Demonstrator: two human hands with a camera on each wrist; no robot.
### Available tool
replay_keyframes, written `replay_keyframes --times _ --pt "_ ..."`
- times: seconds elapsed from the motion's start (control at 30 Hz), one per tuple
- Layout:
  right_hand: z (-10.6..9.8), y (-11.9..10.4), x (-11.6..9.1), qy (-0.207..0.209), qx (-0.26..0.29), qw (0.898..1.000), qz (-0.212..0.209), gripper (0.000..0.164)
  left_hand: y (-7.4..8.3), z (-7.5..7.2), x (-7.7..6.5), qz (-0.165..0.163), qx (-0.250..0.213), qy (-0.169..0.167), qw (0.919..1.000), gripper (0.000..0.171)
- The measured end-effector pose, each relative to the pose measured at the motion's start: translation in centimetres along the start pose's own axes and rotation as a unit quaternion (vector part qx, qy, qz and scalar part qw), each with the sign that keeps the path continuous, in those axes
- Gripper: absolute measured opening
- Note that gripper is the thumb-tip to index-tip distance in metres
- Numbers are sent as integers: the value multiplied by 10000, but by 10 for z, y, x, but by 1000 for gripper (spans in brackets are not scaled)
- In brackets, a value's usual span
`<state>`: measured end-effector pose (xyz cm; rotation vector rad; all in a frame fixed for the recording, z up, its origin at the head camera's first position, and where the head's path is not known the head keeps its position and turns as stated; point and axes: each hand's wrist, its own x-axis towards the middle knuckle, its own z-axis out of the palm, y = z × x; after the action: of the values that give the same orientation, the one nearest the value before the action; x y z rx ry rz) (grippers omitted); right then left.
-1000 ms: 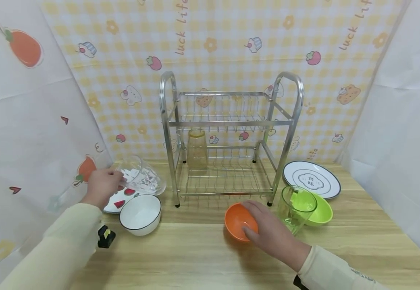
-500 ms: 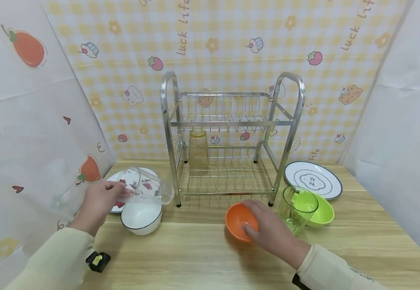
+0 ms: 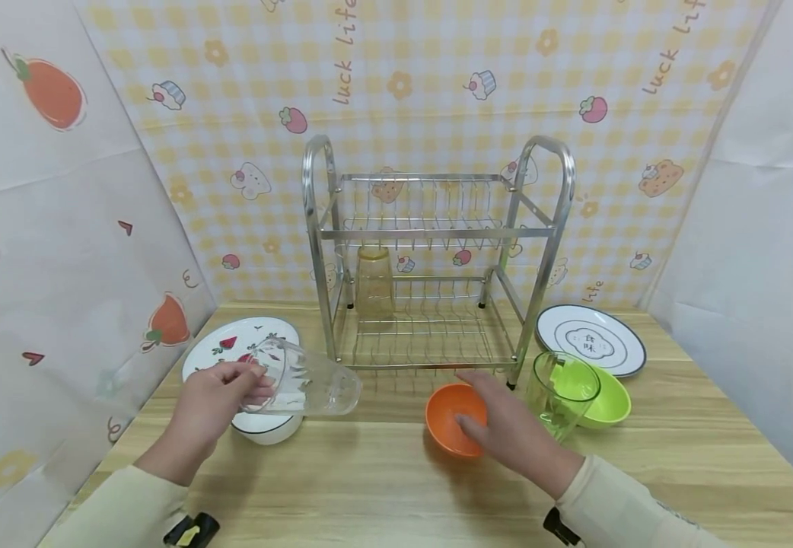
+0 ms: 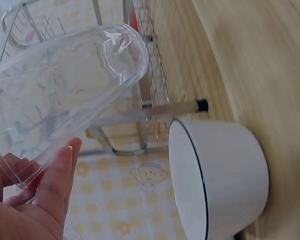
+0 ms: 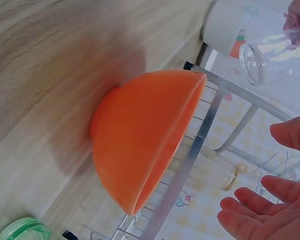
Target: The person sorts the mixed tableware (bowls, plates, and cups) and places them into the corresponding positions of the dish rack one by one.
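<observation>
Clear glass (image 3: 324, 388) is held off the counter (image 3: 369, 495), front-left of the dish rack (image 3: 437, 234). Rim is pinched between thumb and fingers of the left hand (image 3: 221, 403); glass lies near horizontal, mouth at the hand, base pointed rackward.

Step, as judged: 1 glass in transit, placement not yet done. For a rack placement, rotation to vertical would be called for, plus a lift over the lower front rail. Upside-down is suggested by the amber glass (image 3: 374, 285), which appears inverted in the rack's lower tier, left end.

Edges: rack's left front post is near the base; exact clearance can't be told. Upper front bar caps the entry height. Wire floor is seen right of the amber glass, so a tight but usable slot is judged to be there.

Below the held glass, left of the rack: white bowl (image 3: 268, 434), gap visible in left wrist view; fruit-print plate (image 3: 221, 339) behind it. Bare counter is seen in front of the rack, between white bowl and orange bowl (image 3: 446, 415).

Right hand (image 3: 516, 426) is spread beside the orange bowl, nothing gripped, rim not touched per right wrist view. Right-front of rack: green glass (image 3: 547, 411), lime bowl (image 3: 612, 399). Right of rack: blue-rimmed plate (image 3: 625, 350).
</observation>
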<state>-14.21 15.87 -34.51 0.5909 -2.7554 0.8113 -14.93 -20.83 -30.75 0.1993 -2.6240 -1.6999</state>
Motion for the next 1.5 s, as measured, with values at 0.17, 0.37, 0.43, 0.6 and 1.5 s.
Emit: replay_keyframes --times 0.17,0.37,0.43,0.6,1.5 --pt "-3 -1 4 -145 350 9987 336 56 2 18 -4 31 -449 94 9989 33" --pt "-4 -4 6 -272 585 9951 746 55 4 40 -7 122 -1026 149 9945 31" --pt "-4 -4 7 -272 734 9933 849 53 4 46 -8 152 -1211 185 9923 31" --pt "-2 -6 10 -196 1377 9846 1058 47 4 57 -10 481 -1435 381 9877 28" --pt "8 -19 37 -1748 5232 8117 1918 79 10 104 -16 4786 -96 1849 8583 22"
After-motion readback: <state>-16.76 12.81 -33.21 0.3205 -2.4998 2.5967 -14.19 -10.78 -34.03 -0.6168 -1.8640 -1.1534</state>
